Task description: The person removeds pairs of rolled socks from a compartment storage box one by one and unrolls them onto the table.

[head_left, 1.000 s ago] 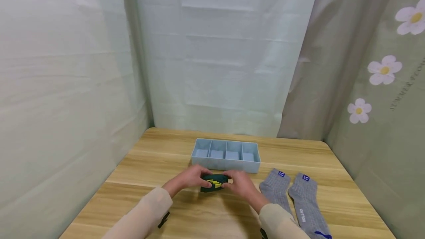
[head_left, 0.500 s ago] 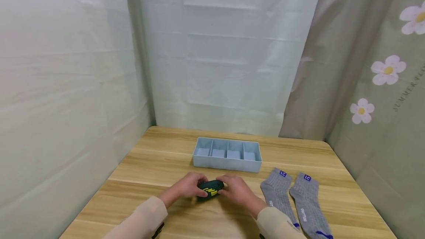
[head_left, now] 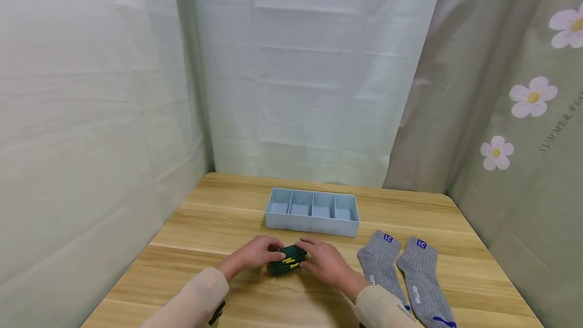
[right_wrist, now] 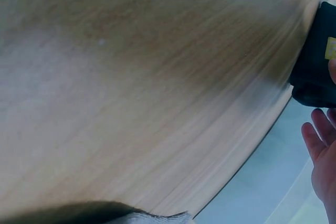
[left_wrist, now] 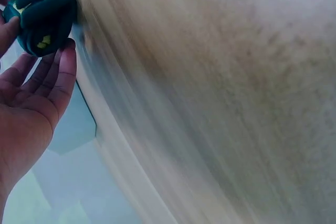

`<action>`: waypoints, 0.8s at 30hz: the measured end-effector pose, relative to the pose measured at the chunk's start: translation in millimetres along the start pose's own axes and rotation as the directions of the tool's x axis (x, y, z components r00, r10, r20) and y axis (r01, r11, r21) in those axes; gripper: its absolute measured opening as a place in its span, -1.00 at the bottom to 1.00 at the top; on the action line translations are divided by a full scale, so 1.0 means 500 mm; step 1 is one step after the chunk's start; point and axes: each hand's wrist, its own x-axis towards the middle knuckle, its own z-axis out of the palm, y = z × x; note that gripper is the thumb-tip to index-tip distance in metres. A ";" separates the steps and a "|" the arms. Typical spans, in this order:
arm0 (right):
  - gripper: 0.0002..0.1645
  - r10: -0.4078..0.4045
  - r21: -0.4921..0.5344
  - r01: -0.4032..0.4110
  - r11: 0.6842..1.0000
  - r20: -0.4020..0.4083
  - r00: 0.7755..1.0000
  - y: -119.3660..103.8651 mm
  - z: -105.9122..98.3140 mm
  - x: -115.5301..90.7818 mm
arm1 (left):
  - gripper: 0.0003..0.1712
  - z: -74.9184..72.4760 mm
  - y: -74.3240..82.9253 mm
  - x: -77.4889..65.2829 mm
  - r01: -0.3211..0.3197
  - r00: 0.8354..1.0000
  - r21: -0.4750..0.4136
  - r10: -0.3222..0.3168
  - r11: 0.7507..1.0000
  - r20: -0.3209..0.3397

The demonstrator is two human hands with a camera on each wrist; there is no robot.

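A: Quick chk: where've we got the dark green bundle (head_left: 289, 261)?

B: Btwn our hands, on our side of the blue tray (head_left: 312, 224) & L of the grey socks (head_left: 421, 278). Can't tell if its underside touches the table (head_left: 205, 221).

A: Grip status?

B: Left hand (head_left: 256, 253) pinches the L end, thumb on the near face, fingers behind. Right hand (head_left: 325, 262) pinches the R end, thumb by the yellow patch (right_wrist: 331, 48); in the right wrist view a couple of its fingertips look just off the cloth, so that hold's prob. lighter.

A: How do we do this well?

B: Looks like we're pressing the layers compact, so IMO even, gentle pressure from both ends. Too hard on 1 side & the folds may skew.

A: Loose edges?

B: Tuck 'em w/ 1 thumb while the opp. hand pins the rest. Soft cloth, so it'd likely spring if we freed both ends at once. And pls mind our right sleeve (head_left: 384, 309), it's v. near the socks.
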 end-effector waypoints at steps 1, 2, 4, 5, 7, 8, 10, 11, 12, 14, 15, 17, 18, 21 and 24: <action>-0.41 -0.004 -0.002 0.004 1.000 -0.002 1.000 -0.002 -0.001 -0.001 | -0.74 0.000 -0.001 0.000 0.005 1.000 -0.011 -0.005 1.000 -0.001; -0.42 -0.009 -0.005 0.009 1.000 -0.005 1.000 -0.003 -0.002 -0.001 | -0.75 -0.001 -0.002 0.000 0.004 1.000 -0.018 -0.004 1.000 -0.005; -0.45 -0.016 -0.012 0.016 1.000 -0.005 1.000 -0.006 -0.005 -0.004 | -0.77 -0.001 -0.004 0.001 0.010 1.000 -0.031 -0.010 0.999 -0.006; -0.46 -0.018 -0.013 0.018 1.000 -0.005 1.000 -0.007 -0.006 -0.005 | -0.77 -0.001 -0.005 0.001 0.016 1.000 -0.039 -0.016 0.999 -0.004; -0.49 -0.023 -0.014 0.023 1.000 -0.004 1.000 -0.009 -0.009 -0.007 | -0.79 -0.001 -0.007 0.003 0.020 1.000 -0.049 -0.020 0.999 -0.004; -0.50 -0.026 -0.013 0.026 1.000 -0.004 1.000 -0.010 -0.010 -0.009 | -0.80 -0.001 -0.008 0.004 0.021 1.000 -0.051 -0.021 0.998 -0.002; -0.52 -0.029 -0.015 0.029 0.999 -0.001 1.000 -0.011 -0.013 -0.011 | -0.81 -0.001 -0.009 0.007 0.027 1.000 -0.042 -0.027 0.999 -0.001; -0.52 -0.027 -0.011 0.028 1.000 0.003 1.000 -0.012 -0.014 -0.012 | -0.82 -0.001 -0.009 0.008 0.029 1.000 -0.037 -0.030 0.999 -0.003; -0.53 -0.024 -0.006 0.025 1.000 0.007 1.000 -0.013 -0.015 -0.014 | -0.82 -0.003 -0.010 0.008 0.033 0.999 -0.030 -0.033 0.999 -0.006; -0.54 -0.020 0.003 0.020 1.000 0.014 1.000 -0.014 -0.015 -0.016 | -0.83 -0.005 -0.011 0.008 0.040 0.999 -0.015 -0.040 0.999 -0.011; -0.55 -0.020 0.004 0.020 1.000 0.021 1.000 -0.015 -0.015 -0.016 | -0.83 -0.007 -0.012 0.008 0.043 0.999 -0.010 -0.043 0.999 -0.014; -0.58 -0.030 -0.001 0.030 1.000 0.031 0.999 -0.018 -0.014 -0.018 | -0.83 -0.009 -0.013 0.006 0.048 0.999 -0.007 -0.049 0.999 -0.016; -0.59 -0.043 -0.011 0.043 0.999 0.035 0.998 -0.020 -0.013 -0.020 | -0.84 -0.010 -0.014 0.006 0.050 0.999 -0.004 -0.050 0.999 -0.017; -0.63 -0.084 -0.045 0.086 0.995 0.054 0.995 -0.024 -0.004 -0.022 | -0.84 -0.013 -0.019 0.002 0.052 0.998 -0.007 -0.052 0.999 -0.020; -0.65 -0.127 -0.082 0.134 0.988 0.080 0.989 -0.032 0.007 -0.021 | -0.84 -0.014 -0.023 -0.004 0.066 0.997 -0.028 -0.067 0.997 -0.025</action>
